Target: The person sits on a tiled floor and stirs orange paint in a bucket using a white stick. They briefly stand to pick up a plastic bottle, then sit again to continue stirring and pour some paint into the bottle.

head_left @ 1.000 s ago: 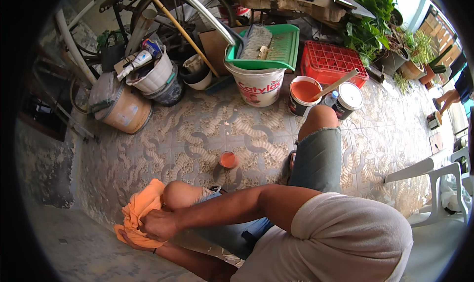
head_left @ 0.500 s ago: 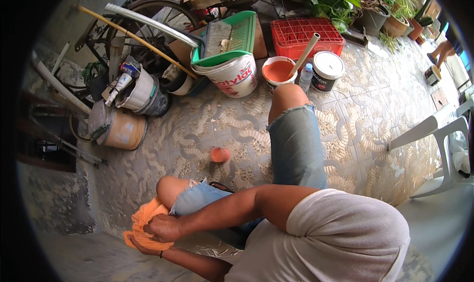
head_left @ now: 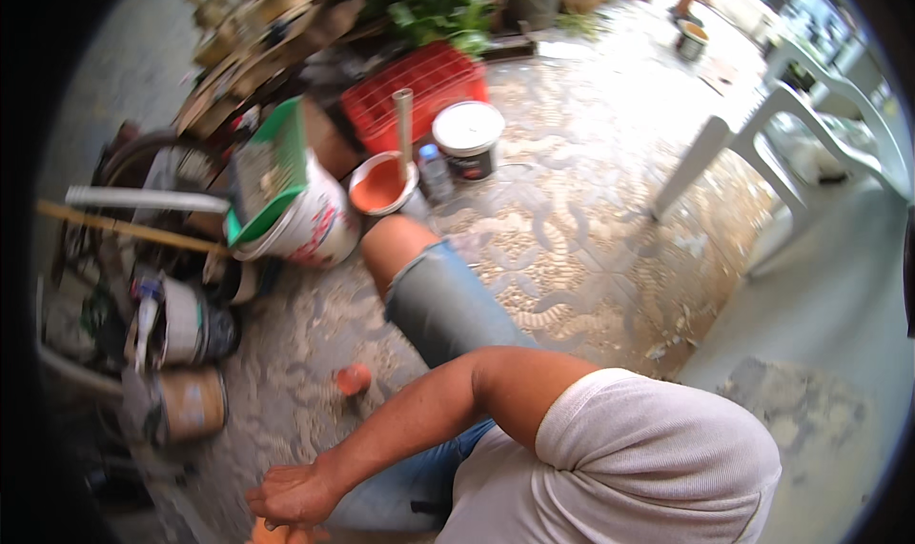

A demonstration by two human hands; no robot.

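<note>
At the lower left edge, my right hand (head_left: 295, 494) is closed with its fingers bent down onto an orange cloth (head_left: 272, 533). Only a small part of the cloth shows; the picture's lower edge cuts it off. My left hand is out of sight. On the patterned floor beyond my right forearm stands a small orange-red cup (head_left: 353, 379).
Ahead are a bucket of orange paint (head_left: 378, 184) with a stick in it, a clear bottle (head_left: 436, 174), a white-lidded tub (head_left: 468, 130) and a red crate (head_left: 415, 96). A white bucket (head_left: 319, 225) holds a green dustpan (head_left: 294, 144). A white plastic chair (head_left: 701, 158) stands right.
The view has swung right, so the buckets and cup appear further left. The cloth has slipped mostly below the lower edge, and my left hand has left the view.
</note>
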